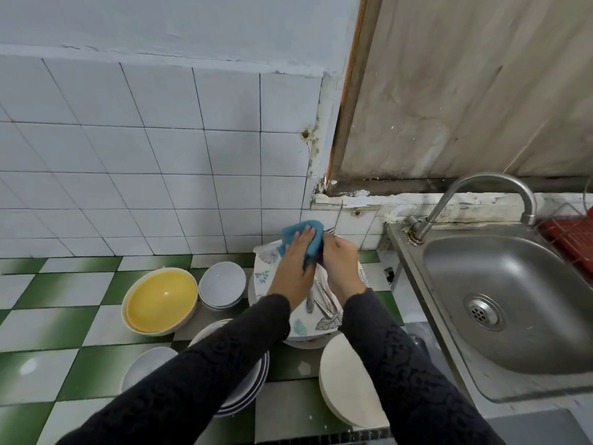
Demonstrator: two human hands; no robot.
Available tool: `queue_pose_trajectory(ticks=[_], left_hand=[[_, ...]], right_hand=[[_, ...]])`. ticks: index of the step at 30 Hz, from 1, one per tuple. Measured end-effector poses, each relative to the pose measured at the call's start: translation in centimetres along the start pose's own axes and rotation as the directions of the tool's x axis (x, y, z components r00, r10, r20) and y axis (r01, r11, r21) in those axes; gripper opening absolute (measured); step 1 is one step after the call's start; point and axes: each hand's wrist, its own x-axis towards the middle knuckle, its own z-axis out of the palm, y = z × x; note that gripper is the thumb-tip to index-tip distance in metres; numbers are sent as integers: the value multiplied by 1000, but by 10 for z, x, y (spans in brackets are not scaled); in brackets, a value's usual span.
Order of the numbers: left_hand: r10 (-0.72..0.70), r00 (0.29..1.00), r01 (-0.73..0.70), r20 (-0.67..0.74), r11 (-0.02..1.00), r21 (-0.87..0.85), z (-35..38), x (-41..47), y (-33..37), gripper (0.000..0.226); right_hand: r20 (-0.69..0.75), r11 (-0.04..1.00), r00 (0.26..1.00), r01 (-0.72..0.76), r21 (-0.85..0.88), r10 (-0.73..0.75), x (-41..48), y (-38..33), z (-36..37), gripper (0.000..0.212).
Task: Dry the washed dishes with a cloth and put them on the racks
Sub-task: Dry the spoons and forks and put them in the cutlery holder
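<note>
- Head view: gripping blue cloth (305,236) in left hand (293,264), wrapped round a utensil (330,232), probably to wipe it.
- Pinching the utensil's lower end with right hand (341,256), fingers curled, steadying it.
- Held above leaf-print plates (264,276), beside waiting cutlery (321,300).
- Well apart from red rack (571,239) beyond sink (513,268).

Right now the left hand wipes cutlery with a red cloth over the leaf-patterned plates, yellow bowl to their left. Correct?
The head view shows the cloth is blue, not red. The left hand does wipe cutlery with it over the leaf-patterned plates, yellow bowl to their left.
</note>
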Motion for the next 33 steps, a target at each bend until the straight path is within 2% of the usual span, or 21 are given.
queue_pose_trajectory(ticks=[3,5,8,12,15,20,25,27,30,32,33], left_hand=[[28,1000,-28,-7,999,21,-10,9,-12,56],[-9,998,9,-64,1000,5,-18,14,-23,46],[-41,994,44,-102,999,26,-16,12,-24,37],[53,993,-47,-102,997,58,-3,12,-12,44],[98,992,-89,-83,990,106,-15,17,-15,34],[-15,1000,13,13,990,143,-39,11,-41,25],[-135,991,137,-20,980,145,-51,4,-59,16],[-217,970,225,-108,971,75,-55,5,-61,11],[-383,887,337,-259,919,-206,-63,11,-55,25],[-463,852,347,-246,849,-398,-69,16,-46,27],[-476,857,338,-197,808,-483,-71,18,-39,29]], right_hand=[[9,1000,1000,-9,8,8,-1,-8,-8,34],[32,1000,999,21,20,-21,-2,-13,-14,36],[59,998,998,17,57,-21,-4,-17,-14,28],[82,999,996,45,-6,-45,-4,-11,-10,34],[115,998,993,21,55,-27,-3,-20,-18,25],[124,995,991,46,91,-57,7,-30,-31,16],[161,990,984,61,129,-82,9,-36,-37,18],[167,988,980,92,125,-112,10,-39,-38,20],[178,988,976,107,114,-127,11,-43,-40,22],[190,988,972,119,96,-135,13,-43,-39,20],[201,989,970,116,92,-133,15,-42,-37,19]])
